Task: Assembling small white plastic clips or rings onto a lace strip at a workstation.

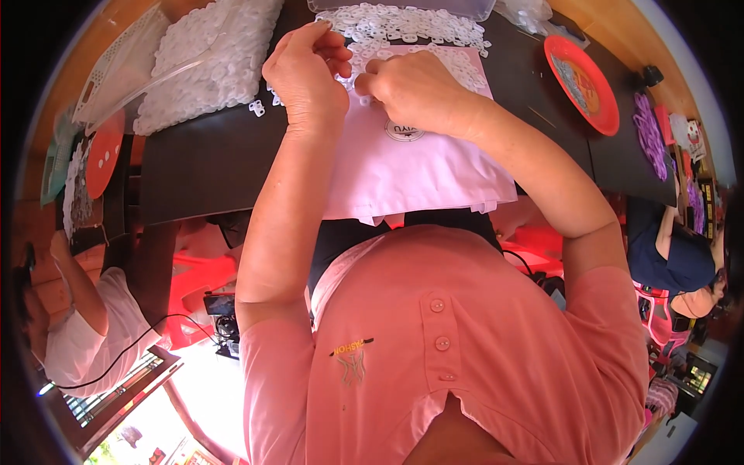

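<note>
Both my hands are raised over a pink cloth (426,178) that lies on the dark table and hangs at its near edge. My left hand (310,74) is curled, with its fingertips bent inward; whatever they may hold does not show. Beside it, my right hand (422,89) has its fingers drawn together above small white plastic pieces on the cloth. What sits in that pinch is too small to make out. A wide spread of white pieces (387,23) covers the cloth's far part and the table beyond. One loose piece (257,108) lies left of my left wrist.
A heap of white pieces (209,62) stands at the left, next to a white perforated basket (116,62). At the right are a red plate (607,120) with small metallic bits and a purple bundle (649,136). Other people (97,325) sit on both sides.
</note>
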Demonstrator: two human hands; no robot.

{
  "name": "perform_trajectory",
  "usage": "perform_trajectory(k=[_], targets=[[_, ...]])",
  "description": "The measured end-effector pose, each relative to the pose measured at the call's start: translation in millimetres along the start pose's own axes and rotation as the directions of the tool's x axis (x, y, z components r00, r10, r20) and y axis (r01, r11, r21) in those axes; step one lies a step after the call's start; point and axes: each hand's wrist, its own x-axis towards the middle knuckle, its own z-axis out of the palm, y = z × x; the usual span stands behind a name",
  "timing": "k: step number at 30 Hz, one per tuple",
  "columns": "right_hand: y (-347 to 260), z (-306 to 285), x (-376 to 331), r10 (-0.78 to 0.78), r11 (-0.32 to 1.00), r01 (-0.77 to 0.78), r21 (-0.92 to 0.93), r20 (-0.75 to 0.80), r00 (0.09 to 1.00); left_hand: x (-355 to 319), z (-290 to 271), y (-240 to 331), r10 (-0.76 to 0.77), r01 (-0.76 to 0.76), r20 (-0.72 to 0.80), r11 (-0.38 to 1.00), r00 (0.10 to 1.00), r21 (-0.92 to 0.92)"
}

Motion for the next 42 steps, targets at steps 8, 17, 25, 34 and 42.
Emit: perform_trajectory(k=[8, 17, 25, 34, 42], targets=[[-4, 2, -1, -0.011, 1.0, 0.009, 0.024, 0.09, 0.996, 2, 2, 0, 0.001, -0.002, 0.003, 1.0, 1.0, 0.024], [-2, 17, -8, -0.012, 0.979, 0.05, 0.198, -0.19, 0.982, -1, 3, -1, -0.01, 0.009, 0.021, 0.998, 1.0, 0.065], [39, -28, -18, 0.551, 0.404, -0.1, 0.909, -0.155, 0.82, -18, 15, 0, -0.061, 0.024, 0.227, 0.987, 0.972, 0.16], [44, -23, -24, 0.592, 0.28, -0.028, 0.96, -0.15, 0.792, -25, 18, -8, -0.101, -0.04, 0.349, 0.926, 0.932, 0.375], [36, -22, -25, 0.594, 0.232, -0.036, 0.972, -0.112, 0.797, -28, 18, -11, -0.108, -0.024, 0.35, 0.935, 0.931, 0.353]])
